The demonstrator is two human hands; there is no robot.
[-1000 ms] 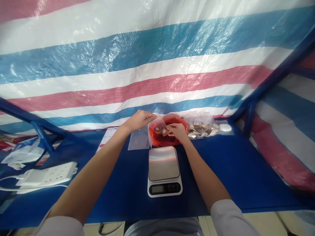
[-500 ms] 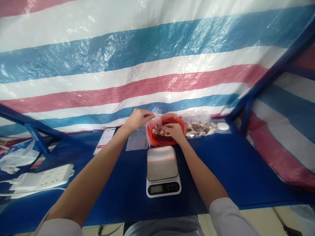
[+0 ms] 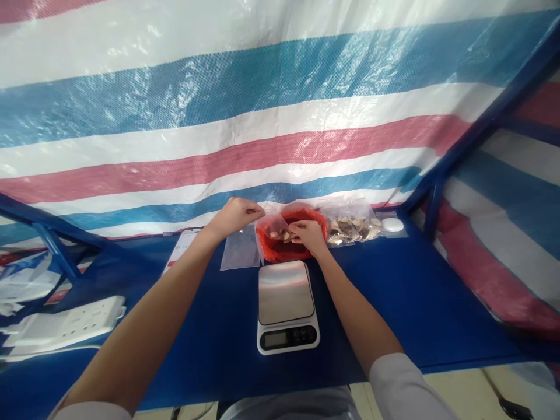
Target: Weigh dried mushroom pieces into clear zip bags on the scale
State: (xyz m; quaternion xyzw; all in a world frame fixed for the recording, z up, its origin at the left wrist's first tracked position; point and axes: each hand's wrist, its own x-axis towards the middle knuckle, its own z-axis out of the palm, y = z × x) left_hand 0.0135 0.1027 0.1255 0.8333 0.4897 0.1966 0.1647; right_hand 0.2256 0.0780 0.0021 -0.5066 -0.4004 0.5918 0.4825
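My left hand [image 3: 236, 216] pinches one edge of a small clear plastic bag [image 3: 275, 223] above an opened red plastic bag [image 3: 273, 252]. Close to the clear bag's other side, my right hand [image 3: 310, 234] has its thumb and fingers pressed together, seemingly on the bag's edge. A few pale brown dried slices [image 3: 280, 235] show inside or just behind the clear film; I cannot tell which. In front of the red bag stands a white kitchen scale [image 3: 286, 294] with a bare steel plate and a dark display.
A filled clear bag of dried slices [image 3: 354, 228] and a white round object [image 3: 392, 225] lie to the right. On the left are a flat clear bag [image 3: 240, 252], a phone [image 3: 180, 248] and a white power strip [image 3: 65, 326]. Striped sheeting [image 3: 262, 151] hangs behind the blue table [image 3: 371, 309].
My left hand has moved left and slightly down, drawing the clear bag out at a slant. My right hand stays over the red bag. The view has shifted slightly.
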